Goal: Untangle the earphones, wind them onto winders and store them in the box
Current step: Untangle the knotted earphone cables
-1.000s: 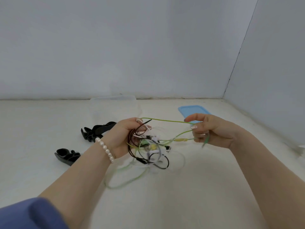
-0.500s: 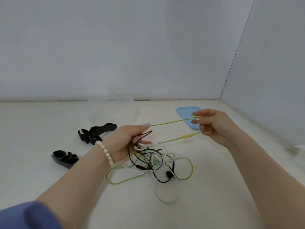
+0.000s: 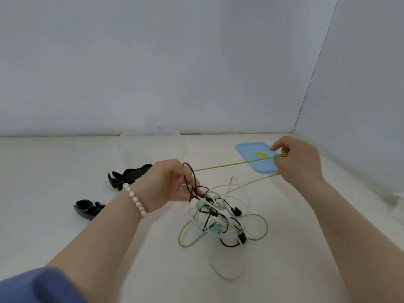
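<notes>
- Pulling apart in the head view: the right hand has drawn farther out toward 2 o'clock than half a second ago, over the blue lid, its fingers pinching the green cord.
- The green cord now runs in two taut lines from the right hand back to the tangle, so more of it has come free.
- The left hand stays near centre, fingers curled round a dark brown cord at the tangle's top.
- The tangle has sunk to the table at 5 o'clock of the left hand; black, white and green loops remain knotted, so untangling is early.
- Two black winders lie untouched at 9 o'clock; the clear box waits at 12 o'clock.
</notes>
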